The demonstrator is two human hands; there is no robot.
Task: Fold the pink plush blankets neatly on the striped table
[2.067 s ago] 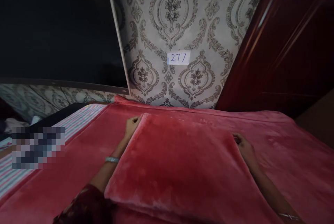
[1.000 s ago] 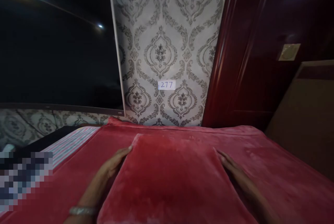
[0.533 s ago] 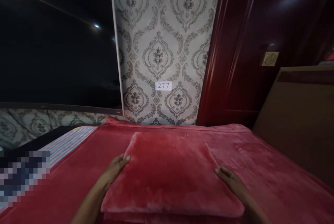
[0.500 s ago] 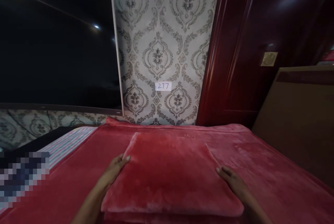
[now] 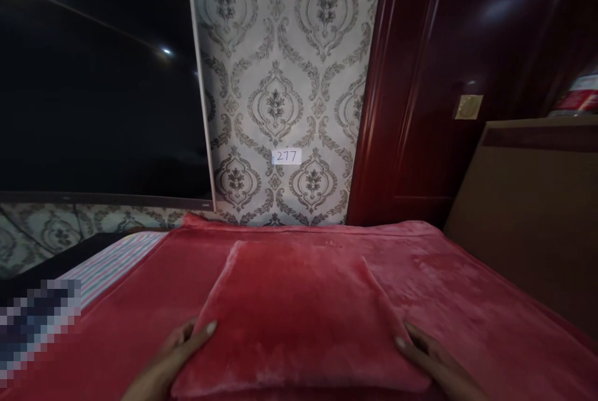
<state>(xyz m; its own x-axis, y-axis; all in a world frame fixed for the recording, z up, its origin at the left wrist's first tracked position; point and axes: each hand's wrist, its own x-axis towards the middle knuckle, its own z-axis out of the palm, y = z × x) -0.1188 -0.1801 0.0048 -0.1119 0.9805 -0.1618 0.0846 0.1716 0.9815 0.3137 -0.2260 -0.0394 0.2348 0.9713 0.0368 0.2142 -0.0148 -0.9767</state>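
A folded red plush blanket (image 5: 299, 320) lies flat in front of me, its near edge thick and rounded. My left hand (image 5: 183, 346) is at its left edge, thumb on top, with the other fingers partly hidden beside or under the fold. At the right edge, my right hand (image 5: 426, 354) holds the blanket in the same way, its thumb resting on the plush. Beneath it spreads a larger red plush cover (image 5: 467, 320) of the same colour.
A striped cloth (image 5: 109, 261) shows past the cover's left edge. On the patterned wall (image 5: 275, 33) hang a large dark television (image 5: 93, 77) and a paper label (image 5: 286, 156) reading 277. To the right stand a dark red wooden panel (image 5: 406, 77) and a brown board-like piece (image 5: 537, 214).
Both my hands have slid nearer to me along the blanket's side edges. The folded blanket stays in about the same place, and the view has shifted slightly to the right.
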